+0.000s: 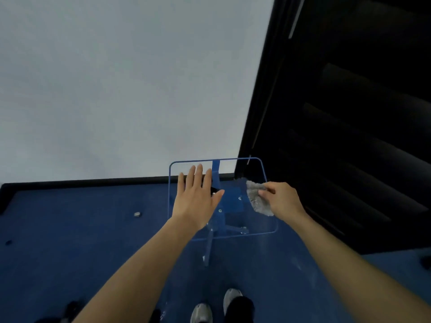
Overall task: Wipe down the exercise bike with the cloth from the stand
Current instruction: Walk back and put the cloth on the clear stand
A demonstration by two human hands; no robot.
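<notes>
A clear stand (268, 192) with a transparent top and blue edges rises in front of me on a blue post. My right hand (283, 199) pinches a grey cloth (257, 198) over the right part of the stand's top. Over the left part of that top, my left hand (198, 194) lies flat with its fingers spread; I cannot tell if it touches the surface. The exercise bike is not in view.
A white wall (121, 85) faces me, with a black skirting at its foot. A dark panelled wall (349, 113) stands on the right. Blue floor (81, 241) surrounds the stand, with a small grey object (137, 214) on the left. My shoes (217, 304) are below.
</notes>
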